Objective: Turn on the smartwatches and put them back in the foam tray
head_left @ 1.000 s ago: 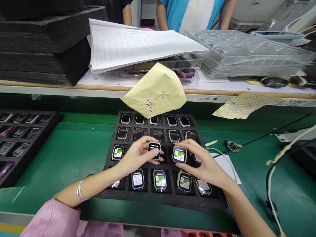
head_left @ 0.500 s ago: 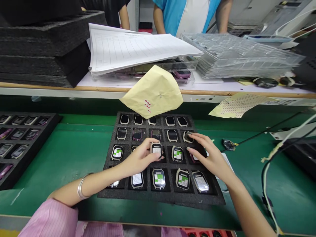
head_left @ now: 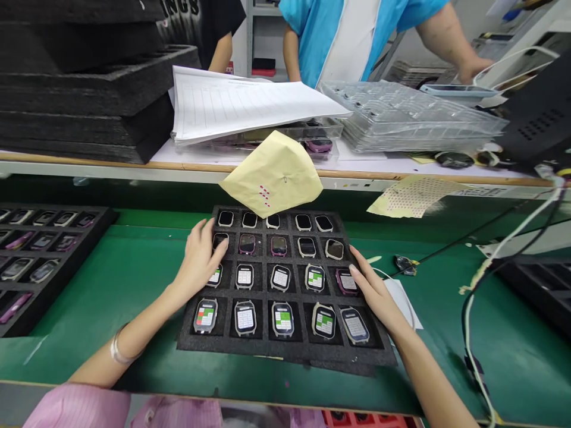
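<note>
Between my two hands lies a black foam tray (head_left: 285, 349), its compartments filled with watches (head_left: 282, 320) in four rows of five; my left hand (head_left: 196, 255) is at its left edge, my right hand (head_left: 373, 286) at its right. My left fingers lie close together along the edge, the thumb spread away from them — its tip over a dark-screened watch (head_left: 217, 239) at the end of the second row from the far side; on the right, my forefinger and thumb are parted, the thumb's tip at the corner of a purple-rimmed watch (head_left: 347, 282), the other fingers hidden from me; whether either hand pinches the foam or merely rests on it, I cannot tell. Beyond my fingertips the two far rows show dark screens; nearer my wrists the two rows are lit with white tables, several with green blocks, and below my left palm one watch (head_left: 206, 315) has red as well.

Ahead of my fingers a yellow paper (head_left: 276, 172) with red marks hangs from the shelf edge (head_left: 187, 171), partly covering the far row; well to the left of my left hand sits a second dark tray (head_left: 100, 229) of watches; beyond my right fingers run cables (head_left: 466, 321) — and past the shelf stands a person in a blue and white top (head_left: 316, 44).
</note>
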Tool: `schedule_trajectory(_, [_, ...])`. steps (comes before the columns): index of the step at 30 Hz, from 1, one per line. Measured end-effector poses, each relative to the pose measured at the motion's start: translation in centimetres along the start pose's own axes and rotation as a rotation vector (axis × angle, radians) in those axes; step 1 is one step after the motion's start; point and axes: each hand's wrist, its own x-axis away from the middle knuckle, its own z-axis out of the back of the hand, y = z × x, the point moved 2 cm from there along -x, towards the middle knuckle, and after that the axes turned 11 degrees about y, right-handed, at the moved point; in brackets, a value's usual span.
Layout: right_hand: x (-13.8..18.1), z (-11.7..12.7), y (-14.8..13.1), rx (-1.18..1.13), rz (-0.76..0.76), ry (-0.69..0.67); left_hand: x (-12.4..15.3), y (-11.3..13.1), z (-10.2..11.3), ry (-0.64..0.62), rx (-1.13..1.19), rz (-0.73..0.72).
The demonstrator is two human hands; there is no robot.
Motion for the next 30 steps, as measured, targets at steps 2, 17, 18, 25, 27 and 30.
schedule_trajectory(2, [0.2, -0.1, 0.1, 0.006, 0.007, -0.013, 0.8, -2.3, 0.9, -0.054, 0.209, 0.261])
schedule_trajectory(17, [4.4, -0.4, -0.1, 0.137, 0.021, 0.009, 5.4, -3.0, 4.0, -0.114, 0.263, 0.252])
schedule_trajectory(18, [4.1, -0.4, -0.3, 0.188, 0.038, -0.002, 5.1, -3.0, 4.2, -0.116, 0.189, 0.180])
schedule_trajectory(25, [0.0, -1.4, -3.1, 0.654, 0.513, 0.205, 0.7, -0.7, 2.6, -0.109, -0.469, -0.206])
schedule_trajectory(27, [-0.2, -2.1, -3.7, 0.687, 0.594, 0.181, 0.3, 0.0, 1.5, -0.149, -0.519, -0.220])
schedule_trajectory(30, [0.3, -2.5, -4.0, 0.738, 0.604, 0.188, 0.3, 0.5, 0.8, -0.200, -0.578, -0.232])
